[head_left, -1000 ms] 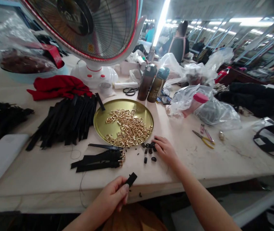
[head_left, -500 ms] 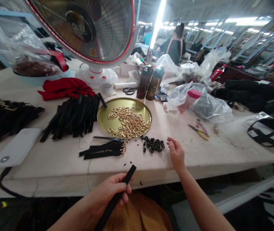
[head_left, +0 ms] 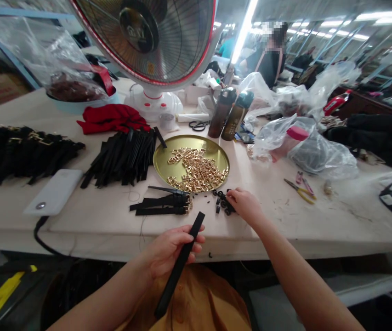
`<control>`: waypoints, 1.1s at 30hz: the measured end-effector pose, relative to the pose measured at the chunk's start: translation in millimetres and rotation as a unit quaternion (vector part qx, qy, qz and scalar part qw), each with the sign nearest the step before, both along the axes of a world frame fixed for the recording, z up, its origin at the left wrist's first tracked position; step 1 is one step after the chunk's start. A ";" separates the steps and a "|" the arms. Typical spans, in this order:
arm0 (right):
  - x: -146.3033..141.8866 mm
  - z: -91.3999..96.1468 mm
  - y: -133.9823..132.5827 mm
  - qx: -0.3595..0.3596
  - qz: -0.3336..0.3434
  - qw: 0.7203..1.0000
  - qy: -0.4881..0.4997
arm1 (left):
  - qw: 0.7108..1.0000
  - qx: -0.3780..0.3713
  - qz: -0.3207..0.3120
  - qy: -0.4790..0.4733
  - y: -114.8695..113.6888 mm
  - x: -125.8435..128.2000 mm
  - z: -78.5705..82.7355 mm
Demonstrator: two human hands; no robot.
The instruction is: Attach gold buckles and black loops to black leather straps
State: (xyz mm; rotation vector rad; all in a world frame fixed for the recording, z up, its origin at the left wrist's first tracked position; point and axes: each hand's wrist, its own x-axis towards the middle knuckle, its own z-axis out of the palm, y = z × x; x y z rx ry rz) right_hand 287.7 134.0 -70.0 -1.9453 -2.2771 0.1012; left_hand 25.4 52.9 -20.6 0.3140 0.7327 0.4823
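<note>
My left hand is closed around a flat black strap, which slants from my lap up toward the table edge. My right hand reaches into a small pile of black loops, with thumb and fingers pinched together; what is between the fingertips is hidden. Behind the pile, a round gold tray bears many gold buckles. To the left of the loops lie several black straps with buckles fitted. A larger heap of plain black straps is left of the tray.
A fan heater stands behind the tray, near a red cloth and two bottles. Yellow-handled pliers lie to the right. A white power bank with a cable is at left, below more buckled straps.
My right hand has moved left and onto the loops, its fingers closing among them. My left hand still holds the strap. The camera view has shifted a little to the left.
</note>
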 end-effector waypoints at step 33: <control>-79.9 3.8 -114.2 -0.194 -0.207 0.591 0.755 | 0.993 0.070 -0.021 0.089 -4.1 12.3 -8.4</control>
